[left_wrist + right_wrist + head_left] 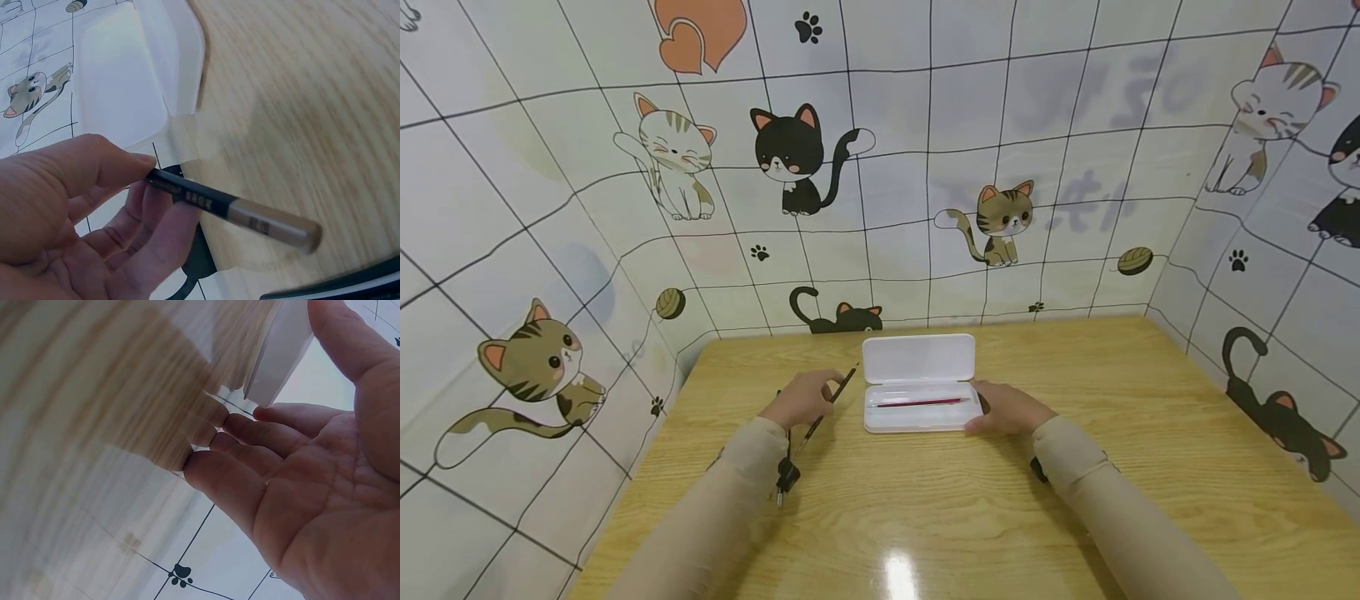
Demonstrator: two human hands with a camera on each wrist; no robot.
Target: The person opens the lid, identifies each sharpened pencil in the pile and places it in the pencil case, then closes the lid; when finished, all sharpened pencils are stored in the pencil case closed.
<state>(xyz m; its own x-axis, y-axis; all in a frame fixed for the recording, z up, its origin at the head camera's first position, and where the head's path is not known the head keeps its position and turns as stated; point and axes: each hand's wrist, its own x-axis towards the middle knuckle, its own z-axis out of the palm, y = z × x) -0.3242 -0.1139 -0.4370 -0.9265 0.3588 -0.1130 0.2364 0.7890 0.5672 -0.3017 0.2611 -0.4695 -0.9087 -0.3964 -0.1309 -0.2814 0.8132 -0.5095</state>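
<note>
In the head view, an open white pencil case [919, 423] stands on the table with its lid [919, 358] raised at the back. Inside lies a thin red pencil [921, 403]. My left hand [801, 398], left of the case, pinches a dark pencil [842, 387] between thumb and fingers. In the left wrist view, that pencil [212, 201] is black with a gold end. My right hand [1003, 407] holds the case's right end, thumb at the front corner and fingers farther back. The right wrist view shows the thumb and index finger at the case wall [278, 359].
A thin black item [786, 475] with a silver tip lies beside the left forearm; its kind is unclear. The wooden table [917, 508] meets a wall covering [895, 233] with cat prints at the back and sides.
</note>
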